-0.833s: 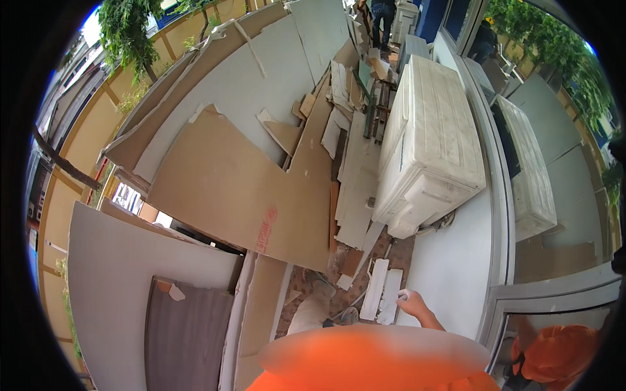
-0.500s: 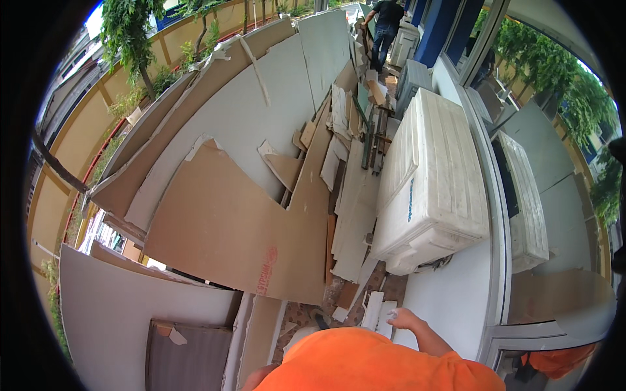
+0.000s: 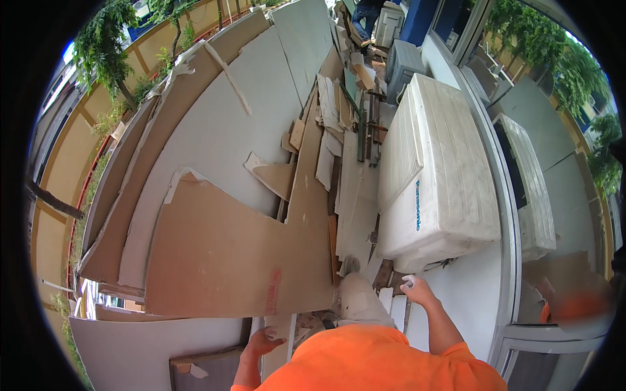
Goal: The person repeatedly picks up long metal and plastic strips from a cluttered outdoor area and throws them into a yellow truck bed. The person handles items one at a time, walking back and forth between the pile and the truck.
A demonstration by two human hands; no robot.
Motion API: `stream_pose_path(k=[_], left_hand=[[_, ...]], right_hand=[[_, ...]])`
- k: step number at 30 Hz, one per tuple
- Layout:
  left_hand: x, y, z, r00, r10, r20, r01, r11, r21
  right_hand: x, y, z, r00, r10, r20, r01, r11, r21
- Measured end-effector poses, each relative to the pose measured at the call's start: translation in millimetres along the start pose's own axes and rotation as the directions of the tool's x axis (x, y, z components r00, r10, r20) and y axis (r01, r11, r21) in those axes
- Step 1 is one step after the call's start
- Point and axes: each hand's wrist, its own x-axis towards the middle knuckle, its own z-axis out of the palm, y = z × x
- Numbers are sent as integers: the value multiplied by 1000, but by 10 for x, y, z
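My left hand point(image 3: 264, 341), fingers loosely apart, is low in the view beside the upright edge of a narrow board point(image 3: 281, 328). Whether it touches that edge is unclear. My right hand point(image 3: 419, 290) is raised over the walkway by the white wall, its fingers curled together. Something whitish shows at its fingertips; I cannot make out whether it is dust or a small piece. Ahead of me leans a large brown gypsum board point(image 3: 235, 254) with a torn upper edge. My shod foot point(image 3: 351, 265) is beside it on the narrow floor, near white strips point(image 3: 396, 311).
Pale torn boards point(image 3: 215, 111) lean along the left. A white air-conditioner unit point(image 3: 437, 176) juts out from the right, with a smaller grey unit point(image 3: 404, 68) farther on. Scrap strips point(image 3: 355, 189) litter the walkway. Another person point(image 3: 366, 19) stands at the far end.
One leg has come forward into view beside the brown board. My left hand has risen into view, and my right hand has moved slightly forward and right. The far person is now partly cut off.
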Motion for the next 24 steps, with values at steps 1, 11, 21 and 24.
stream_pose_path(k=[1, 11, 21, 24], left_hand=[[45, 203, -176, 994, 66, -89, -67, 998, -16], [811, 1600, -1103, 859, 280, -429, -299, 954, 24], [2428, 2729, -1353, 837, 368, -406, -334, 930, 153], [3078, 3030, -1618, 792, 461, -400, -360, 882, 305]], right_hand=[[27, -8, 50, 999, 20, 25, -20, 1000, 13], [1351, -631, 392, 975, -177, 137, 167, 983, 83], [4444, -1023, 299, 986, -9, 166, 5, 1000, 24], [5273, -874, 387, 985, 113, 131, -124, 989, 79]])
